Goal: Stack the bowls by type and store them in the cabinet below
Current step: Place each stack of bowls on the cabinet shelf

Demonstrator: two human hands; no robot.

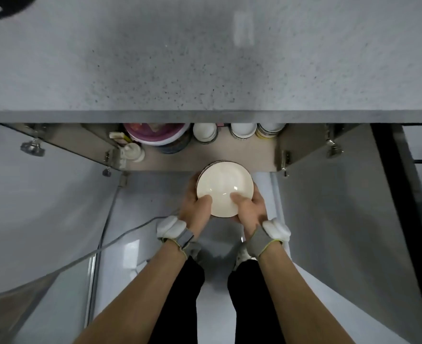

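A stack of cream bowls with dark rims (223, 181) is held low in front of the open cabinet (244, 155), just at its front edge. My left hand (195, 207) grips the stack's left side, thumb lying inside the top bowl. My right hand (251, 207) grips the right side the same way. Only the top bowl's inside shows; the bowls under it appear as rims at the far edge. Inside the cabinet stand white bowl stacks (205, 132) (243, 131) and a stack with coloured rims (269, 131).
A speckled grey countertop (205, 58) fills the upper half and overhangs the cabinet. Both cabinet doors (43, 194) (341, 207) stand open at left and right. A pink-lidded tub (157, 135) and a white bottle (133, 152) stand at the cabinet's left. A cable (105, 244) runs over the floor.
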